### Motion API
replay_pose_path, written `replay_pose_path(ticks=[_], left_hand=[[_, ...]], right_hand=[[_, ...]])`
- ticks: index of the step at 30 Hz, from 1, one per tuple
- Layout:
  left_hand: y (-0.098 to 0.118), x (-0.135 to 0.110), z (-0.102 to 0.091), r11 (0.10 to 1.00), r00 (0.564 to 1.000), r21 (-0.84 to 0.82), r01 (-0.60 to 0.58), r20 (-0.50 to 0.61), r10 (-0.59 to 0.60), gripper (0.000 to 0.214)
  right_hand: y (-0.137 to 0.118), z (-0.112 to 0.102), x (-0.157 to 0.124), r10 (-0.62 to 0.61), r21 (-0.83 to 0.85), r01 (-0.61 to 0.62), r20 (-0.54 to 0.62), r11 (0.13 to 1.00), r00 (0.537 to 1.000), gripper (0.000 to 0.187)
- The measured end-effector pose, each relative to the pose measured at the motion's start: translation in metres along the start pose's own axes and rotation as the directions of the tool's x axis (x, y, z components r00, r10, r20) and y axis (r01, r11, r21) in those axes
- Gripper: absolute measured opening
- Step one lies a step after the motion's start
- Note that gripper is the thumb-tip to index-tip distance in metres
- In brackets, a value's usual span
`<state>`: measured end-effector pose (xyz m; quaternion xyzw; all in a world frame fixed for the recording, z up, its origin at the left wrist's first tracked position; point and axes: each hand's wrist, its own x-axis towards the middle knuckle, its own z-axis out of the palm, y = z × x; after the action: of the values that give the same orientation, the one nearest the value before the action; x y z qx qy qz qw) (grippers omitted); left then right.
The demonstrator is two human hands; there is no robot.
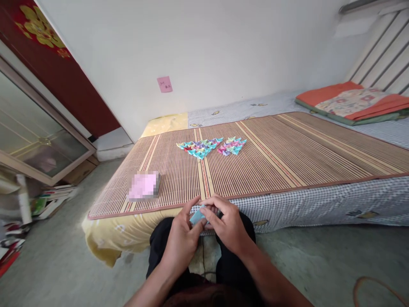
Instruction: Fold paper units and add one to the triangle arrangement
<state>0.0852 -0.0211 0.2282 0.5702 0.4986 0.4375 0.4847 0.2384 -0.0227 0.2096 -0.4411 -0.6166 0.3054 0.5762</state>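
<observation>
A small piece of light blue paper is held between my two hands, over my knees and close to the bed's front edge. My left hand pinches it from the left, with the thumb on its lower side. From the right, my right hand grips the same paper, its thumb and fingers pressed on the upper part. Fingers cover much of the paper, so its full shape is hidden. Beyond the hands, folded paper pieces in several colours lie in a larger group and a smaller group.
A striped mat covers the bed. At its left lies a blurred pink item. Folded bedding rests at the far right. A pink note sticks to the wall. Books and papers lie on the floor at left.
</observation>
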Motion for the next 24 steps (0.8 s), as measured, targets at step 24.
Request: replay_pose_path(ticks=[24], left_hand=[[0.015,-0.006,0.014,0.982,0.99,-0.163,0.097,0.113,-0.079,0.032]], right_hand=[[0.025,0.032,-0.004,0.503,0.811,-0.378,0.122,0.447,0.856,0.044]])
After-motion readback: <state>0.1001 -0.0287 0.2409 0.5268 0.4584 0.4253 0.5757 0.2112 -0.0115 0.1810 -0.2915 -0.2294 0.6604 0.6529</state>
